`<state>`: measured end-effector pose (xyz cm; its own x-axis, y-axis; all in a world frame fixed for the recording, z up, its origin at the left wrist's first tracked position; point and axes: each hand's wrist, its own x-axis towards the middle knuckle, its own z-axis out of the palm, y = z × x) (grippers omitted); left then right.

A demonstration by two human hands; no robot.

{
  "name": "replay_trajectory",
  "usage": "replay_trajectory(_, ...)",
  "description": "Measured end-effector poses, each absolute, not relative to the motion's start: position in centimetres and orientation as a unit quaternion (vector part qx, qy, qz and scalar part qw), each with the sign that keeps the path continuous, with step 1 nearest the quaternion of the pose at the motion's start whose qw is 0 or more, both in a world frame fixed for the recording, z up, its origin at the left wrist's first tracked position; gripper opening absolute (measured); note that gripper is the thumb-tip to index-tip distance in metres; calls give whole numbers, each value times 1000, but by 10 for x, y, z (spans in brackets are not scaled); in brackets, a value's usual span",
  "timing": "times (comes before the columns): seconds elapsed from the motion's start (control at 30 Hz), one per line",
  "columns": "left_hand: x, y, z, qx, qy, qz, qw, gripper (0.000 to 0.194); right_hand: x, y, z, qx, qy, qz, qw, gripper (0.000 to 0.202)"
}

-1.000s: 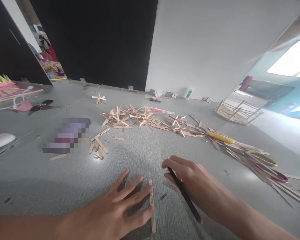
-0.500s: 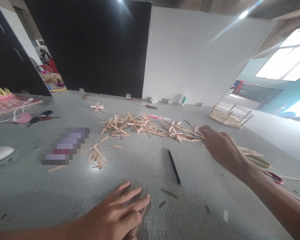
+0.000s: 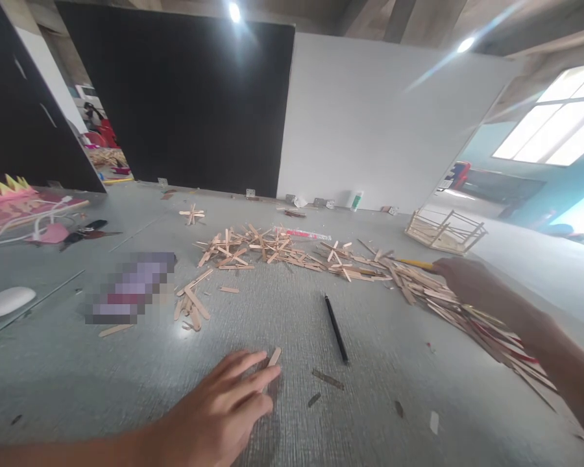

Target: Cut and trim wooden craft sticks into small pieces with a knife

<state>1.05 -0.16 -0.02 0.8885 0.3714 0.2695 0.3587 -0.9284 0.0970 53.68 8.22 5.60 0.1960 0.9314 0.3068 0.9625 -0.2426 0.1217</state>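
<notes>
My left hand [image 3: 228, 402] rests low on the grey table, fingers over a wooden craft stick [image 3: 275, 357] whose end shows beyond the fingertips. Farther right, my right hand [image 3: 460, 275] is closed on a slim yellow-handled tool [image 3: 416, 264] with a greyish tip. Its exact kind is unclear. That tip is near the right end of a long pile of craft sticks [image 3: 292, 250], some joined into star shapes. More loose sticks [image 3: 433, 298] lie beneath my right forearm. A black pencil-like rod [image 3: 337, 329] lies between my hands.
A small stick frame [image 3: 445, 232] stands at the back right. To the left are a blurred purple object [image 3: 133, 285], a white mouse-like object [image 3: 7, 302] and white cables [image 3: 39, 220]. Black and white panels [image 3: 360, 123] close off the table's far side.
My right hand has drawn back rightward from the pile with the yellow-handled tool, now more visible. My left hand has shifted slightly left, and the stick under it shows farther up.
</notes>
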Motion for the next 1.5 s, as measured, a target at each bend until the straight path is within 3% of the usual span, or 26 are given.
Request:
replay_trajectory(0.1,10,0,-9,960,220,175,-10,50,521,77,87,-805,-575,-130,64,23)
replay_trajectory(0.2,10,5,-19,934,288,208,-32,42,495,71,106,-817,-551,-122,122,45)
replay_trajectory(0.3,11,10,-23,924,311,223,-13,34,463,65,104,-788,-585,-98,166,53)
replay_trajectory(0.57,10,12,-8,930,270,232,88,56,407,54,88,-709,-679,-67,181,45)
replay_trajectory(0.83,7,0,1,922,320,203,74,45,401,50,91,-684,-689,118,208,45)
replay_trajectory(1.03,-3,-26,3,925,309,202,92,72,410,54,87,-652,-697,224,199,42)
replay_trajectory(1.17,-1,-31,2,924,327,182,84,65,422,62,77,-645,-688,272,192,42)
replay_trajectory(1.33,8,-26,10,951,285,118,35,57,431,64,62,-677,-689,221,137,33)
replay_trajectory(1.5,10,-15,19,964,238,105,60,50,428,56,64,-606,-713,327,135,31)
